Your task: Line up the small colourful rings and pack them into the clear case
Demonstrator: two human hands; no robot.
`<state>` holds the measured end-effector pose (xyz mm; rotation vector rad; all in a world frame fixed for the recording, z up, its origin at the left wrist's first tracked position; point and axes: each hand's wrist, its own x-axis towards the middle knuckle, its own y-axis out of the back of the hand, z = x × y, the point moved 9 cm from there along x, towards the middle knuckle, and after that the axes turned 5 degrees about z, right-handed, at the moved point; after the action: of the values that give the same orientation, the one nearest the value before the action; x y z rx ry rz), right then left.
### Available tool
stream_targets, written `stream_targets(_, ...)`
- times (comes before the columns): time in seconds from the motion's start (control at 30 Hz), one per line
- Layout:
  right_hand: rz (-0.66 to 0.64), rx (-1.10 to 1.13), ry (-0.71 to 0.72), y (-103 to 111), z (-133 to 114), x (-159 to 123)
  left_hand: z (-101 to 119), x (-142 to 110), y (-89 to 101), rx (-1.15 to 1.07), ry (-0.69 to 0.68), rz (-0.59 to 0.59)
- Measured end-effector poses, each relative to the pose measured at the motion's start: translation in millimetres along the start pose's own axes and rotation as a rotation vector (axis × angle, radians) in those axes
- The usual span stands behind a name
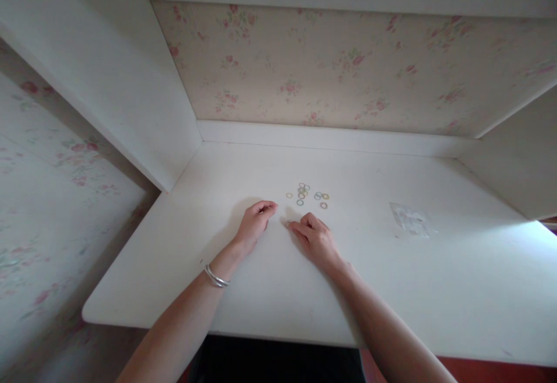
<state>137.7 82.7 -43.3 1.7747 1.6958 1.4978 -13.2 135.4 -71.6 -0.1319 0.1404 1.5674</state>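
Note:
Just left of the table's middle, my left hand [256, 222] rests with thumb and fingers drawn together in a pinch; a silver bangle [216, 278] circles that wrist. My right hand [317, 240] lies opposite, its fingers curled and the fingertips pressed together. Whatever either pinch may hold is too small to make out. The two hands do not touch. Several thin coloured rings [303, 192], resembling small rubber bands, lie flat just beyond the fingertips. Some overlap in a cluster, a few sit to its right above my right hand, and a single one lies to the left.
Both forearms lean over a white desk [278, 307]. A small clear plastic bag [409, 220] with something pale inside lies to the right. White panels [130, 81] and a flowered wall [322, 69] bound the desk's left and back. Something black is below the front edge.

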Motion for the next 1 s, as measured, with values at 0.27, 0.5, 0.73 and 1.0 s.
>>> stream_targets(0.27,-0.065,-0.039,0.023,-5.8,-3.5,1.3,0.7,0.8,1.7,0.026,-0.015,0.01)
stream_targets(0.5,-0.09,-0.031,0.009,-7.1,-2.6,1.5,-2.9,1.2,1.4,0.01,0.001,0.015)
stream_targets(0.73,0.082,0.12,-0.131,14.4,14.3,1.9,-2.5,1.2,1.6,0.03,0.008,0.014)
stream_targets(1.0,0.442,0.193,-0.502,70.2,69.1,-11.0,6.8,-3.7,-0.6,0.167,-0.042,0.037)
